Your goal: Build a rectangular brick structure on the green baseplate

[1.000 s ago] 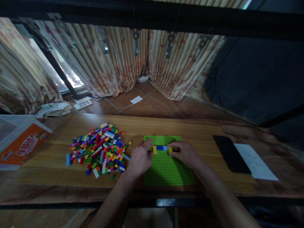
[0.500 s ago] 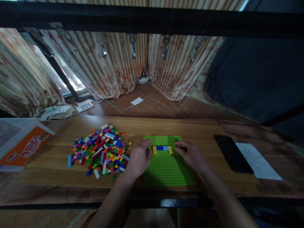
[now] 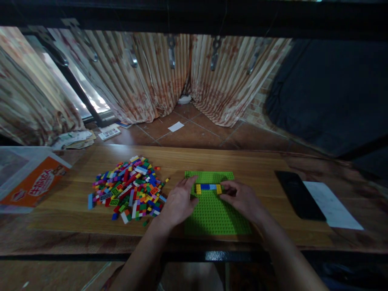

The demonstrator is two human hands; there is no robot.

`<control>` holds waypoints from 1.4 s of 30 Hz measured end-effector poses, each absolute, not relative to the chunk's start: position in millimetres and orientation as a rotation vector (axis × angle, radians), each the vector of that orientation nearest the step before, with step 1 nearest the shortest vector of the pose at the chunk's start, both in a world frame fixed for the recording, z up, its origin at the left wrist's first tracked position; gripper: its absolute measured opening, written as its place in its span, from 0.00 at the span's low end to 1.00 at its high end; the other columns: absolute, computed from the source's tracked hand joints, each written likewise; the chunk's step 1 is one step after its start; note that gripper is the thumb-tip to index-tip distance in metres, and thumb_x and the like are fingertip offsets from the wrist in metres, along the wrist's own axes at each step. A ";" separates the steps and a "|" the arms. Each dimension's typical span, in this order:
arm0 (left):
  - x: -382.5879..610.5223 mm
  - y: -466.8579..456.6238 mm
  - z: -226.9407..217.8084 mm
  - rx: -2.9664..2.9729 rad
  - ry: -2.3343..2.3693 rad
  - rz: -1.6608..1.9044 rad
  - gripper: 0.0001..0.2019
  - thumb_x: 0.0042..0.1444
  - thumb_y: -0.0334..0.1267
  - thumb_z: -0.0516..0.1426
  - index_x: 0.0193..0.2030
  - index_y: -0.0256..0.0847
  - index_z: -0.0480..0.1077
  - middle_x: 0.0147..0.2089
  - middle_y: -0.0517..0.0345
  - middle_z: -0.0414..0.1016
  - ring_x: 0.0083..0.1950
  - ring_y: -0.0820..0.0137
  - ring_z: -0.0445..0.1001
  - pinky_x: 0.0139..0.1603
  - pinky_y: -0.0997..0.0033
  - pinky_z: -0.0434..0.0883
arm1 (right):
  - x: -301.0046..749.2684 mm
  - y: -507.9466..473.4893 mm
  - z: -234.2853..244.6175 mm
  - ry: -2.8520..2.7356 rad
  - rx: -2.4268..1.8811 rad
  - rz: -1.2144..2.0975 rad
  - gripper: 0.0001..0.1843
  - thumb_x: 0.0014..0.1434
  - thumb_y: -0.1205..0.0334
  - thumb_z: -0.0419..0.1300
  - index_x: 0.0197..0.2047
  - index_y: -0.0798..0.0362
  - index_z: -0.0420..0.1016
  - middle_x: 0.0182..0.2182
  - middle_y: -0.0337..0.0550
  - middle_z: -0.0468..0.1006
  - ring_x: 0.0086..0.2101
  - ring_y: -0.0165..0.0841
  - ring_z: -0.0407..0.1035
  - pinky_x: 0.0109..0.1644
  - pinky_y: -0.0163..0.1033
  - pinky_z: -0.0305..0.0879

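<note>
On the green baseplate lies a short row of toy bricks: a blue brick and a light blue brick between a left yellow brick and a right yellow brick. My left hand rests at the plate's left side, thumb and fingers apart beside the left yellow brick. From the right, my right hand comes up to the right yellow brick, thumb and forefinger spread at its edge; whether they touch it I cannot tell. Neither hand visibly grips anything.
A heap of mixed bricks lies to the left on the wooden board. A black phone-like slab and a white sheet lie on the right. At far left is a bag with an orange label.
My right hand has moved slightly left, closer to the right yellow brick. My left thumb has spread away from its fingers. The view has tilted a little.
</note>
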State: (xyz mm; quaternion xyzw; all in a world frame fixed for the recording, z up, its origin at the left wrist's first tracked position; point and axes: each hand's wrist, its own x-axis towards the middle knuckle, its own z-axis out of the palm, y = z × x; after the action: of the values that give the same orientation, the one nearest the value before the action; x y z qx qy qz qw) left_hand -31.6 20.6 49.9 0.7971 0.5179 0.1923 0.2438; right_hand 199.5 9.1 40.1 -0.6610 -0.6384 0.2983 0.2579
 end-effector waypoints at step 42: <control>-35.2 8.8 51.9 2.342 1.302 0.438 0.44 0.46 0.38 0.62 0.70 0.42 0.49 0.62 0.49 0.66 0.60 0.56 0.63 0.65 0.54 0.59 | 204.8 -5.8 46.2 -2.090 -1.762 0.765 0.38 0.45 0.65 0.65 0.61 0.50 0.64 0.52 0.49 0.71 0.44 0.39 0.70 0.48 0.47 0.68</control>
State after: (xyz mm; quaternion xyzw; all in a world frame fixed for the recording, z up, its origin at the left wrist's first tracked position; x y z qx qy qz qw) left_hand -35.2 8.8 51.9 0.8430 0.4687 0.1578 0.2115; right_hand 204.8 -5.8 46.2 -0.6136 -0.7278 0.2666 0.1511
